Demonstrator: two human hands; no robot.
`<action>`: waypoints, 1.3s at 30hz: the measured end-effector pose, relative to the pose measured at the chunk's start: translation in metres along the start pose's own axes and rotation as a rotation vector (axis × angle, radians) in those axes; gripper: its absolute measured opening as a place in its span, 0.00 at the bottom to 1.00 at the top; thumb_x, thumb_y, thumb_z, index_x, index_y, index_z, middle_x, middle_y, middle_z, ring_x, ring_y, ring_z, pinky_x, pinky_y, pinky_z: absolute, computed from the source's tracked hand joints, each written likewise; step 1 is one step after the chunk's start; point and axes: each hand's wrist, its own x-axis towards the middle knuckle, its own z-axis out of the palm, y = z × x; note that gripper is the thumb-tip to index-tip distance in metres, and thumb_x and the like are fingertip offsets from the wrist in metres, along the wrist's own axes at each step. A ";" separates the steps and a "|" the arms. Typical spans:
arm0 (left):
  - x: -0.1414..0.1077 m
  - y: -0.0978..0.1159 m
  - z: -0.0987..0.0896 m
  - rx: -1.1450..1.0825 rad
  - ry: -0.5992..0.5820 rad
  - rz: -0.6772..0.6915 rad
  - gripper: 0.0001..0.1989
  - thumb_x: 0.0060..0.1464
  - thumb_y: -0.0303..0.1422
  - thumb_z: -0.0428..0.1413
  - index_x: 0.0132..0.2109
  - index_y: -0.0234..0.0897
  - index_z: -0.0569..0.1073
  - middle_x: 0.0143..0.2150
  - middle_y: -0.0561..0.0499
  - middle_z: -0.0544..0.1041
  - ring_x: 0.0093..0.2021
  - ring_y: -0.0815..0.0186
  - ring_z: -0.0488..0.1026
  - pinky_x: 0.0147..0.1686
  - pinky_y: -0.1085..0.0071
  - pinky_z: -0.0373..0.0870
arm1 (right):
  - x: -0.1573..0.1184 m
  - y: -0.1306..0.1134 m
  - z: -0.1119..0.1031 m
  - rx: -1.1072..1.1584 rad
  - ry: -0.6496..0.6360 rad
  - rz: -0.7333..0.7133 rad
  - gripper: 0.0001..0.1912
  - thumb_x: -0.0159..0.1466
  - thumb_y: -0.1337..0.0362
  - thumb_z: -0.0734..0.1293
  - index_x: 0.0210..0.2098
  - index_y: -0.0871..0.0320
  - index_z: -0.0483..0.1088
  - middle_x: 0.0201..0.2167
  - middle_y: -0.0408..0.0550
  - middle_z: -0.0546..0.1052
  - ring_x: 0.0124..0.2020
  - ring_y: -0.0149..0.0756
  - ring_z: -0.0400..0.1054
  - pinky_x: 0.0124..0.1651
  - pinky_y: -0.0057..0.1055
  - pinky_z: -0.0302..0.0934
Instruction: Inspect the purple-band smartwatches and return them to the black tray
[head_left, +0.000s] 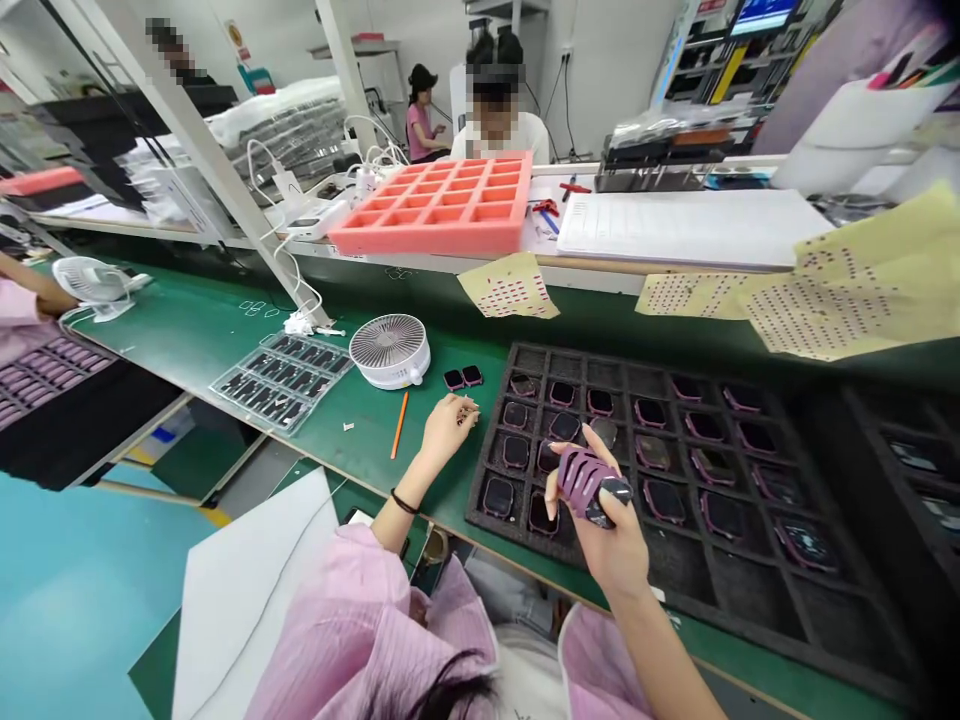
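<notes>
My right hand (615,530) is wrapped round a stack of purple watch cases (581,480), with a dark glossy face at the near end. It is above a black foam tray (731,585) whose compartments hold several purple-rimmed watch cases (664,500). Over the green bench, my left hand (446,425) has its fingers drawn together. Something small and dark shows at its fingertips, too small to name. Just beyond that hand, two dark watch cases (463,377) lie side by side on the bench.
A white fan (390,350) stands left of the dark cases, near an orange stick (400,425) and a clear plastic tray (281,380) of dark parts. On the shelf sit a pink foam tray (427,240) and white papers (682,225). Yellow dotted sheets (510,287) hang from its edge.
</notes>
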 end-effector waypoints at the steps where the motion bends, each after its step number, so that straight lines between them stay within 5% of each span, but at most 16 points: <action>1: 0.005 -0.005 0.002 0.098 -0.005 0.004 0.04 0.55 0.27 0.57 0.39 0.36 0.75 0.45 0.46 0.74 0.46 0.61 0.72 0.48 0.63 0.69 | 0.001 -0.002 0.000 0.008 0.007 -0.003 0.31 0.58 0.56 0.66 0.60 0.46 0.60 0.51 0.53 0.72 0.31 0.39 0.68 0.27 0.38 0.64; 7: 0.020 -0.014 0.011 0.297 -0.115 0.009 0.02 0.54 0.26 0.57 0.35 0.34 0.75 0.41 0.44 0.73 0.47 0.58 0.70 0.49 0.63 0.69 | 0.003 -0.009 0.006 0.031 0.055 -0.009 0.29 0.58 0.57 0.65 0.59 0.47 0.62 0.46 0.50 0.73 0.27 0.36 0.65 0.25 0.35 0.60; 23: 0.029 -0.011 0.004 0.291 -0.208 0.010 0.06 0.50 0.23 0.58 0.27 0.34 0.75 0.38 0.44 0.73 0.47 0.55 0.69 0.50 0.60 0.67 | 0.010 -0.005 0.000 0.172 0.029 -0.061 0.26 0.59 0.57 0.65 0.57 0.50 0.65 0.44 0.51 0.75 0.26 0.35 0.66 0.24 0.35 0.61; 27: 0.016 0.018 -0.007 0.133 -0.106 0.021 0.04 0.52 0.24 0.57 0.30 0.33 0.75 0.36 0.46 0.75 0.40 0.61 0.71 0.41 0.66 0.70 | 0.011 -0.003 0.002 0.166 0.039 -0.097 0.26 0.59 0.57 0.65 0.57 0.49 0.65 0.44 0.50 0.75 0.27 0.36 0.67 0.25 0.35 0.62; 31: -0.024 0.079 -0.010 -0.395 0.018 0.182 0.08 0.56 0.35 0.57 0.39 0.34 0.75 0.32 0.51 0.76 0.30 0.69 0.70 0.31 0.74 0.68 | 0.012 0.002 0.005 0.137 0.065 -0.154 0.28 0.59 0.57 0.66 0.58 0.48 0.63 0.45 0.49 0.75 0.31 0.38 0.69 0.32 0.39 0.66; 34: -0.053 0.114 -0.003 -0.659 -0.022 0.220 0.10 0.57 0.36 0.57 0.41 0.34 0.76 0.29 0.52 0.74 0.25 0.72 0.69 0.28 0.75 0.67 | 0.011 0.006 0.006 0.089 0.144 -0.201 0.29 0.57 0.57 0.68 0.58 0.47 0.64 0.47 0.46 0.74 0.40 0.39 0.70 0.43 0.40 0.67; 39: -0.068 0.125 0.011 -0.807 -0.021 0.212 0.09 0.57 0.35 0.58 0.40 0.33 0.78 0.37 0.47 0.78 0.22 0.74 0.68 0.26 0.74 0.67 | 0.009 0.009 0.004 0.012 0.193 -0.249 0.30 0.57 0.56 0.68 0.59 0.49 0.64 0.48 0.47 0.75 0.49 0.40 0.68 0.57 0.42 0.59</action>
